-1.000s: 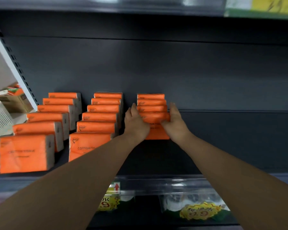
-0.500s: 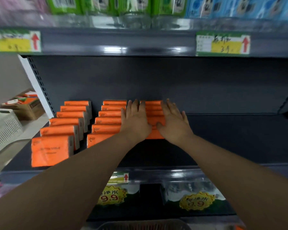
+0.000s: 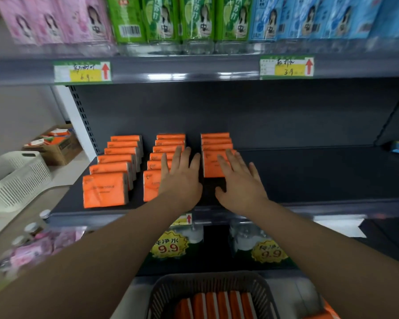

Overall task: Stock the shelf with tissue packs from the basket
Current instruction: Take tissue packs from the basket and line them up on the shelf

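Dark shelf [image 3: 309,176] carries three rows of upright orange packs [image 3: 104,192]; the right row is shortest. The left hand [image 3: 180,178] and right hand [image 3: 240,183] hover over the front packs, fingers spread and straight, gripping nothing. A careless brush could topple a row like dominoes. Below, the basket [image 3: 161,293] holds more packs on edge.

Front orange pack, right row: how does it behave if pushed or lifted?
Front pack likely light and squashy: soft film wrap. Standing on a narrow edge, it may tip back onto the row behind if pushed high. Smooth wrap should slide easily on the dark shelf.
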The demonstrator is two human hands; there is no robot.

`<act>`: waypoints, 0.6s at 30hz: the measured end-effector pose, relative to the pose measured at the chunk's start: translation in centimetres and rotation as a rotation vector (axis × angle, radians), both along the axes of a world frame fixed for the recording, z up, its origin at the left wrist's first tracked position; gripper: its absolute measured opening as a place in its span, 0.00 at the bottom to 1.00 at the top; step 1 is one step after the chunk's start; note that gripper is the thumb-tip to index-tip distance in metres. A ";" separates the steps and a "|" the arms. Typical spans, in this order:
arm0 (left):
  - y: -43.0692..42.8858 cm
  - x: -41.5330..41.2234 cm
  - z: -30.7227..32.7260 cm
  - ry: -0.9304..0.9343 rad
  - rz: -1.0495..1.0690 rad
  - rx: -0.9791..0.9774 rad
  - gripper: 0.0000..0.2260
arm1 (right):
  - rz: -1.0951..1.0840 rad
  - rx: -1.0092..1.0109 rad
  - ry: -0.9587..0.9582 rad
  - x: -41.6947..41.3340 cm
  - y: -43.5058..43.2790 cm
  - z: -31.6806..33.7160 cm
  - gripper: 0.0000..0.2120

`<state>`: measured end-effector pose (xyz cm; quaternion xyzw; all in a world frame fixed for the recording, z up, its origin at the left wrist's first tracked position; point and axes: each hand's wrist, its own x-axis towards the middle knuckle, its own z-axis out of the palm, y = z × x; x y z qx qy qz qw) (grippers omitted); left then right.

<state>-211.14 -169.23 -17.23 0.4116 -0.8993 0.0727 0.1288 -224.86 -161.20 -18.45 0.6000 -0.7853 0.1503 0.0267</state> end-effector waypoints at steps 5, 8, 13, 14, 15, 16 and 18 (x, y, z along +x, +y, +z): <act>2.8 2.6 -1.4 -0.005 0.012 -0.018 0.34 | 0.008 0.017 0.036 2.1 2.8 -2.1 0.40; 3.9 3.8 -2.6 -0.016 0.011 -0.045 0.34 | 0.005 0.026 0.041 2.7 4.0 -3.1 0.40; 6.1 5.9 -5.4 -0.034 0.005 0.037 0.33 | 0.019 0.087 0.028 4.6 6.7 -5.2 0.40; 6.5 6.3 -6.0 -0.037 0.006 0.057 0.33 | 0.026 0.102 0.025 4.9 7.3 -5.6 0.40; 6.9 6.6 -6.7 -0.039 0.003 0.071 0.33 | 0.034 0.116 0.024 5.2 7.8 -6.0 0.40; 7.3 7.0 -7.4 -0.040 0.001 0.082 0.33 | 0.038 0.127 0.027 5.4 8.2 -6.5 0.40; 8.0 7.6 -8.7 -0.066 -0.004 0.109 0.33 | 0.046 0.162 0.030 5.8 8.9 -7.3 0.40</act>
